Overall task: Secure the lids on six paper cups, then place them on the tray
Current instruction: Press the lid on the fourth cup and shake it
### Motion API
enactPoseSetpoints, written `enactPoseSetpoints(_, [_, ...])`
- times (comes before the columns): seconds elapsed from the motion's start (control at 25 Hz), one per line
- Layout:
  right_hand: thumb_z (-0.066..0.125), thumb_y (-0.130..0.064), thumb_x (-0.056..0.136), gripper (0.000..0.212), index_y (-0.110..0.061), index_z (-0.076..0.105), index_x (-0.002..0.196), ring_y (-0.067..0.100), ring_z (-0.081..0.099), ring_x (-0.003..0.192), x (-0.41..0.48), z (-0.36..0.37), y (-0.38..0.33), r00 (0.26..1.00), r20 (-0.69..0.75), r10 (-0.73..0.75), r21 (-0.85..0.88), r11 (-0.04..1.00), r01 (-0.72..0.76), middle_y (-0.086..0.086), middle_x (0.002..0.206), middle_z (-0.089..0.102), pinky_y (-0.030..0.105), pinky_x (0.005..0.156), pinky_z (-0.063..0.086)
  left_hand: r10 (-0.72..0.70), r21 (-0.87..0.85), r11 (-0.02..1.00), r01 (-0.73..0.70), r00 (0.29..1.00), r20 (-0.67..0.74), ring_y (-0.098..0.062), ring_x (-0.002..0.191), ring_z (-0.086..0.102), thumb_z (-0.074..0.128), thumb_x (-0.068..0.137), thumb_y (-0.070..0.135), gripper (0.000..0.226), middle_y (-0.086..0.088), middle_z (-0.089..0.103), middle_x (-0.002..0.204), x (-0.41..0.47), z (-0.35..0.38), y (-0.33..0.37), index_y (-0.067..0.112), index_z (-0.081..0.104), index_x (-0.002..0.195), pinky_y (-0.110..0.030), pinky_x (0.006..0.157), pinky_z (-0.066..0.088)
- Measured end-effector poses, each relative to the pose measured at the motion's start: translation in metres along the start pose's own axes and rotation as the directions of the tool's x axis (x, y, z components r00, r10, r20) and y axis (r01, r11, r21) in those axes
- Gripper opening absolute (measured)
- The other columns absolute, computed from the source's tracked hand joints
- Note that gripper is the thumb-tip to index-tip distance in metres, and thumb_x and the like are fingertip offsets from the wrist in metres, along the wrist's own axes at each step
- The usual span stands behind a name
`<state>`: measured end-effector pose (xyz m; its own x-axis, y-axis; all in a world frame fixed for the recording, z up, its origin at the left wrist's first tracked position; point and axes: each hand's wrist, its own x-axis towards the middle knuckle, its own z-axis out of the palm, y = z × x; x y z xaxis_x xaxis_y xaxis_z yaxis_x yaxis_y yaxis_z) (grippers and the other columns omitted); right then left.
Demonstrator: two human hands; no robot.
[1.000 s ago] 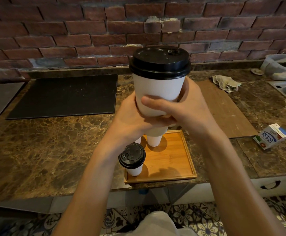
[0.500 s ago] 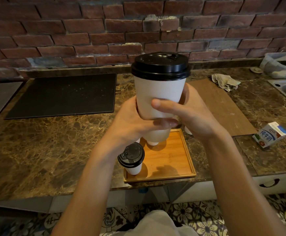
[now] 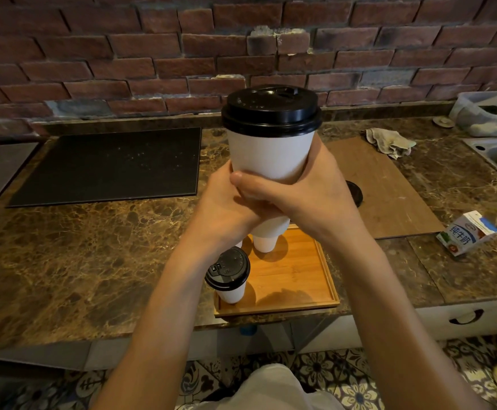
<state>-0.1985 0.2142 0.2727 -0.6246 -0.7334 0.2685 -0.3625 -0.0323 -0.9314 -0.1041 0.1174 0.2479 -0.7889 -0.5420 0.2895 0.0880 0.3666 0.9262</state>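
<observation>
Setting this lidded paper cup down well means lowering it upright onto a bare spot of the wooden tray, clear of the lidded cup at its near-left corner. It is white and tapered, its black lid seated level. Left hand and right hand clasp together around its lower half, above the tray.
</observation>
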Motion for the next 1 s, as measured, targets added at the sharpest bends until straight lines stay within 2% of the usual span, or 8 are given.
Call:
enactPoseSetpoints(0.16, [0.089,-0.045,0.06,0.086,-0.022,0.047,0.132,0.007,0.059,0.111,-0.005,0.008,-0.003,0.994,-0.108,-0.002,-0.046,0.999,-0.003,-0.01,0.118,0.061,0.035,0.088,0.055,0.018,0.032,0.999,-0.018,1.0,-0.004,0.018,0.086,0.059,0.077,0.074,0.014,0.039,0.041,0.062,0.084,-0.001,0.001,0.0,0.035,0.055,0.099,0.001,0.065,0.044])
enactPoseSetpoints(0.24, [0.089,-0.043,0.061,0.085,-0.022,0.048,0.132,0.005,0.06,0.109,-0.005,0.007,-0.004,0.995,-0.101,0.007,-0.026,1.0,-0.01,-0.009,0.118,0.062,0.035,0.088,0.056,0.051,0.046,0.998,-0.051,0.999,0.008,0.021,0.088,0.057,0.076,0.075,0.01,0.041,0.043,0.061,0.084,-0.002,0.001,0.003,0.034,0.055,0.101,0.002,0.068,0.042])
enactPoseSetpoints(0.36, [0.089,-0.037,0.064,0.077,-0.021,0.052,0.13,0.007,0.064,0.105,-0.004,0.0,-0.006,0.999,-0.04,0.032,0.066,0.997,-0.029,-0.006,0.115,0.065,0.036,0.084,0.059,0.059,0.001,0.998,-0.059,0.998,0.026,0.014,0.095,0.06,0.081,0.07,0.011,0.052,0.035,0.065,0.093,-0.003,-0.002,0.007,0.03,0.055,0.111,-0.001,0.071,0.045])
enactPoseSetpoints(0.48, [0.087,-0.036,0.063,0.07,-0.02,0.057,0.125,0.008,0.068,0.1,-0.002,-0.009,-0.007,0.999,0.025,0.038,0.127,0.991,-0.041,-0.004,0.109,0.069,0.035,0.08,0.06,0.025,-0.042,0.999,-0.023,0.999,0.045,0.008,0.091,0.063,0.083,0.063,0.022,0.053,0.029,0.066,0.095,-0.005,-0.004,0.01,0.038,0.054,0.104,-0.004,0.065,0.047])
enactPoseSetpoints(0.6, [0.082,-0.03,0.065,0.06,-0.016,0.061,0.119,0.01,0.07,0.095,-0.001,-0.016,-0.007,0.994,0.105,0.018,0.189,0.981,-0.037,-0.001,0.104,0.071,0.027,0.073,0.058,0.006,-0.053,0.999,-0.002,0.997,0.072,0.008,0.089,0.063,0.083,0.062,0.025,0.05,0.03,0.066,0.093,-0.007,-0.004,0.013,0.04,0.054,0.099,-0.006,0.063,0.048])
enactPoseSetpoints(0.72, [0.079,-0.022,0.07,0.046,-0.018,0.063,0.113,0.011,0.07,0.094,0.001,-0.022,-0.005,0.976,0.218,0.0,0.252,0.966,-0.057,-0.002,0.1,0.073,0.021,0.072,0.055,-0.022,-0.084,0.996,0.036,0.987,0.159,-0.003,0.097,0.064,0.085,0.062,0.031,0.058,0.017,0.068,0.103,-0.008,-0.005,0.014,0.034,0.057,0.112,-0.018,0.074,0.054])
enactPoseSetpoints(0.84, [0.081,-0.022,0.07,0.05,-0.018,0.062,0.116,0.013,0.07,0.099,0.002,-0.026,-0.003,0.957,0.29,-0.012,0.254,0.965,-0.065,-0.001,0.103,0.073,0.024,0.077,0.055,-0.025,-0.106,0.993,0.049,0.977,0.211,-0.008,0.102,0.064,0.08,0.063,0.037,0.062,0.011,0.068,0.109,-0.009,-0.006,0.014,0.028,0.057,0.121,-0.02,0.079,0.054])
enactPoseSetpoints(1.0, [0.08,-0.025,0.07,0.048,-0.023,0.062,0.114,0.007,0.069,0.095,0.001,-0.025,-0.006,0.955,0.295,0.006,0.184,0.981,-0.064,-0.006,0.1,0.073,0.019,0.073,0.054,-0.03,-0.093,0.994,0.05,0.978,0.208,-0.008,0.102,0.064,0.083,0.065,0.031,0.056,0.011,0.068,0.109,-0.009,-0.007,0.011,0.033,0.059,0.116,-0.026,0.082,0.056])
